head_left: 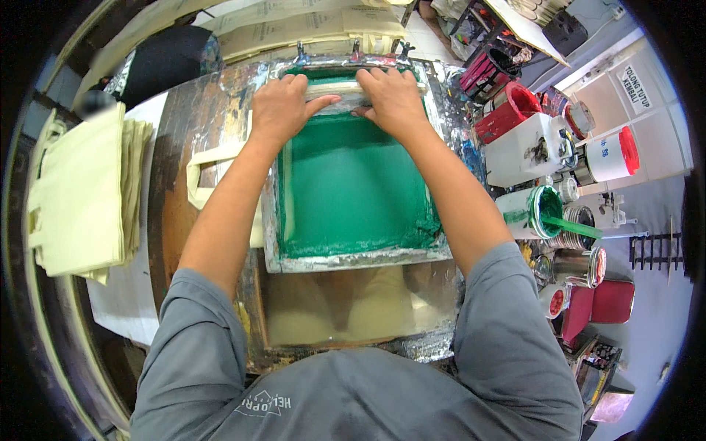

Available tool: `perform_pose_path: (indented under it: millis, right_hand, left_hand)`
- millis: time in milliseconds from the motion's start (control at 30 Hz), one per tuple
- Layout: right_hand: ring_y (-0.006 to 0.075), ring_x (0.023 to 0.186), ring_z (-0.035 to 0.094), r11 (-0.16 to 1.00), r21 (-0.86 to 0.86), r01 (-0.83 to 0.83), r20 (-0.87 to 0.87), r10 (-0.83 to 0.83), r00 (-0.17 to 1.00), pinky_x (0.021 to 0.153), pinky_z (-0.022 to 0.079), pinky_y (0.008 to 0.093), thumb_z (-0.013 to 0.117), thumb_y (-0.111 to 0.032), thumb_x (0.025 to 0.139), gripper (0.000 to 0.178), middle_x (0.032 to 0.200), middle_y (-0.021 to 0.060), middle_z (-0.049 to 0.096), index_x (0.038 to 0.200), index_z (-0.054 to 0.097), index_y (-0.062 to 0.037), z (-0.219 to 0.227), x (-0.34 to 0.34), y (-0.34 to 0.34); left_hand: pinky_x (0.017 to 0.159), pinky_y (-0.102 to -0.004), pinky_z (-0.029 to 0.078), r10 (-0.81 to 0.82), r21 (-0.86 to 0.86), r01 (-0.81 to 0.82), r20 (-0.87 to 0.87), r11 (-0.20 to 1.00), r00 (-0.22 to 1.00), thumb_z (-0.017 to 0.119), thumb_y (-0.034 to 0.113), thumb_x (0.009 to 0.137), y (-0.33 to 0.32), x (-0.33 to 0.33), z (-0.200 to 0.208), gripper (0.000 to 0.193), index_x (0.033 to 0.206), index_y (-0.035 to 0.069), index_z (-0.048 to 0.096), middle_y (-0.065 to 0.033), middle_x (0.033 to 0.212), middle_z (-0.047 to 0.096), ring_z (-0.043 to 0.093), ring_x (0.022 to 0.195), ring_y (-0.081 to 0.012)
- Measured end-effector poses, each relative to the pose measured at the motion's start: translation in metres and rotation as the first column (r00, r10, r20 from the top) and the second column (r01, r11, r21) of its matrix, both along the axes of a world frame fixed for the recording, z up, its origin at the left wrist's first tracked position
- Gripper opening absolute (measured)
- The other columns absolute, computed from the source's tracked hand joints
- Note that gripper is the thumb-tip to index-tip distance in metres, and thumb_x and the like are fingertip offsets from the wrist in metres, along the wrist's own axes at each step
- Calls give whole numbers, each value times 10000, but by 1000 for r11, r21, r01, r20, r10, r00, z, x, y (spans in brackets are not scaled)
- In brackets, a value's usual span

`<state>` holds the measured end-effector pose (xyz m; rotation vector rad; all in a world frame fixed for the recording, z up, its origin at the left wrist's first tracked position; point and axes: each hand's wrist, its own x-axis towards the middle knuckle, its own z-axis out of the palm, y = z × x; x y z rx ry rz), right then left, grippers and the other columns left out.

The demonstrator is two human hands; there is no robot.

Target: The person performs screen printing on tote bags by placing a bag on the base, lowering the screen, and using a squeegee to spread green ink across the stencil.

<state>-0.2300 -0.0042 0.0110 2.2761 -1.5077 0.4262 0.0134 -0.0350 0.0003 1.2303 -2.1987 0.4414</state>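
Both of my hands grip a pale squeegee [334,91] lying across the far end of a screen-printing frame [360,262]. My left hand [283,110] wraps its left part, thumb stretched inward along it. On its right part my right hand [393,103] is closed, fingers over the far side. The squeegee's lower edge is hidden by my hands and its own bar. Green ink covers the mesh [353,184] inside the ink-crusted frame. From beneath the frame's left side sticks out the handle of a cream fabric bag [197,180]; the rest of that bag is mostly covered.
A stack of cream bags [81,195] stands at the left. Clamps [355,51] line the frame's far edge. Along the right are a green ink tub [521,213] with a green stick, a red tub [507,112] and a white jug [526,151]. Flat bags [294,33] lie beyond.
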Motion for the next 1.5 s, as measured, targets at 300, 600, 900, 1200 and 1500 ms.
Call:
perform_pose_path:
  millis: [300,600,900,1200,1500]
  right_hand:
    - [301,967,653,996,77,32,64,-37,997,835,453,466,937,-302,726,541,1017,57,663,1127,613,-138,6,10,132]
    - [304,936,632,960,267,80,88,-107,990,823,427,457,934,-322,723,520,977,64,638,1085,615,-128,25,32,235]
    - [282,995,592,994,113,10,133,-25,991,914,404,480,912,-393,750,554,1035,57,619,1172,655,-141,12,30,263]
    - [297,1012,561,984,180,12,258,-59,964,985,359,487,814,-632,812,618,1034,84,623,1116,702,-105,28,31,267]
    - [295,813,573,948,-319,-5,164,60,985,799,378,451,809,-632,836,590,836,67,592,972,680,-73,143,20,201]
  left_hand:
    - [617,-432,537,-49,47,49,-6,998,999,740,738,852,116,10,-5,674,774,80,610,-97,748,641,675,687,-307]
    - [588,-422,489,-119,89,123,-55,988,991,805,699,788,222,21,19,630,796,96,626,-54,736,602,637,658,-277]
    - [1057,-537,397,79,199,-3,-377,980,923,936,592,701,279,74,-2,991,1446,19,622,-142,1283,548,500,1225,-362]
    - [943,-416,395,173,469,-21,-282,883,944,1003,447,643,292,117,-50,931,1451,102,697,-86,1261,609,548,1054,-277]
    - [1145,-446,483,11,137,395,-952,908,305,931,282,865,253,70,31,1049,1678,-20,340,-224,1543,563,594,1366,-309]
